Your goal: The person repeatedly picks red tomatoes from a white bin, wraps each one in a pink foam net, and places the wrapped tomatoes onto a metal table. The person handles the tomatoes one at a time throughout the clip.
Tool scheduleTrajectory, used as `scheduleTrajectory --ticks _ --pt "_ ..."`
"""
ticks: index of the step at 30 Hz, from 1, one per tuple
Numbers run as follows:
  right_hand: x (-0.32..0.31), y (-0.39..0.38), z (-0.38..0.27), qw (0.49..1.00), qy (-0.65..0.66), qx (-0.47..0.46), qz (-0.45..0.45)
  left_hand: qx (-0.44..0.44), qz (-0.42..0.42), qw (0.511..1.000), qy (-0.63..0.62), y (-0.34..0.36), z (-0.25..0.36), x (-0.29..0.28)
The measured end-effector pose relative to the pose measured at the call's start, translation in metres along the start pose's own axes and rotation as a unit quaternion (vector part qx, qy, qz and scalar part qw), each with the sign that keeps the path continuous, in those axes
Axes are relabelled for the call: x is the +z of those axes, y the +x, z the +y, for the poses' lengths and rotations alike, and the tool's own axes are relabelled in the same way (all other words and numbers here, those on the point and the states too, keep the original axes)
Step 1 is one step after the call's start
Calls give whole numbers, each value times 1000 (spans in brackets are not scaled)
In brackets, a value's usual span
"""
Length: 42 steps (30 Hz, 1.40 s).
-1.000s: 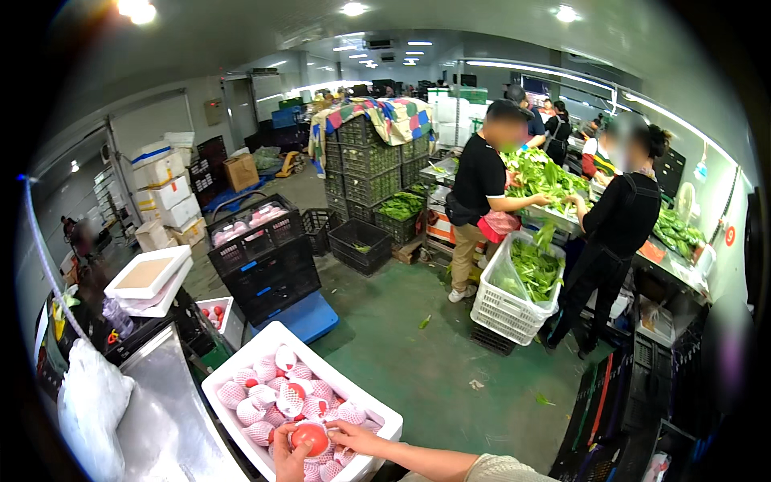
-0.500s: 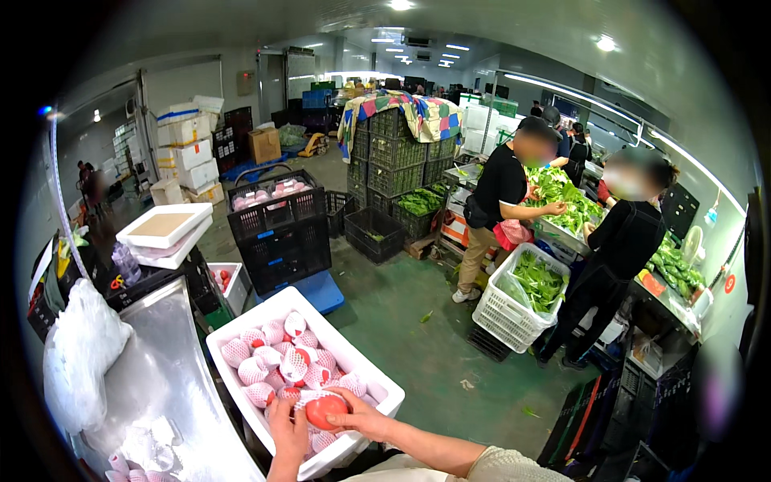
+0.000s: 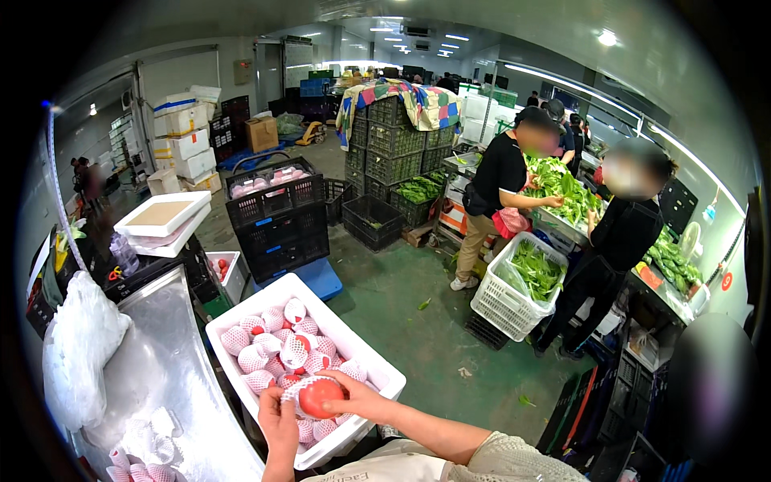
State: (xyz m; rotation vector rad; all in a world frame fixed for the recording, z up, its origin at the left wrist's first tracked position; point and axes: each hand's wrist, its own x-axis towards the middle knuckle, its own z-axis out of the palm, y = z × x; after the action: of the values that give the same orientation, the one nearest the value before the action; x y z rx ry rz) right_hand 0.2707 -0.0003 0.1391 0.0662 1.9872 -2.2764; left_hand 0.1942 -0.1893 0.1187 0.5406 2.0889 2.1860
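Observation:
Over a white foam box [image 3: 241, 299] of red round fruit in pink-and-white foam nets [image 3: 253, 356], my right hand [image 3: 357, 402] grips a bare red fruit, perhaps a tomato [image 3: 320, 398]. My left hand [image 3: 277, 418] pinches a white foam net sleeve [image 3: 294, 395] at the fruit's left side. At my left is a steel tray [image 3: 161, 345] bearing a white plastic bag [image 3: 84, 357] and loose foam sleeves [image 3: 136, 466].
Black crates [image 3: 277, 241] with netted fruit stand beyond the box, near stacked crates [image 3: 392, 161] under a patchwork cover. Two co-workers [image 3: 498, 193] [image 3: 618, 233] handle leafy greens [image 3: 566, 193] at right, beside a white basket [image 3: 510, 297]. Foam lids [image 3: 161, 217] lie at left.
Both hands have risen slightly with the red fruit, which has shifted up and a little left, partly into the foam sleeve. The view has shifted slightly; the co-workers' hands have moved among the greens.

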Motion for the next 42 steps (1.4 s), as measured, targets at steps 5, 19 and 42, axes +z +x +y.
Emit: scheduleTrajectory --ticks 5,19,42 --pt "17 1 -27 981 -144 -41 124 128 -21 984 121 -15 -20 0" --pt "32 0 -66 918 -274 -268 101 -61 -38 980 -184 -16 36 -2" --pt "34 -10 -56 963 210 -98 139 -120 -111 919 -357 -23 49 -4"
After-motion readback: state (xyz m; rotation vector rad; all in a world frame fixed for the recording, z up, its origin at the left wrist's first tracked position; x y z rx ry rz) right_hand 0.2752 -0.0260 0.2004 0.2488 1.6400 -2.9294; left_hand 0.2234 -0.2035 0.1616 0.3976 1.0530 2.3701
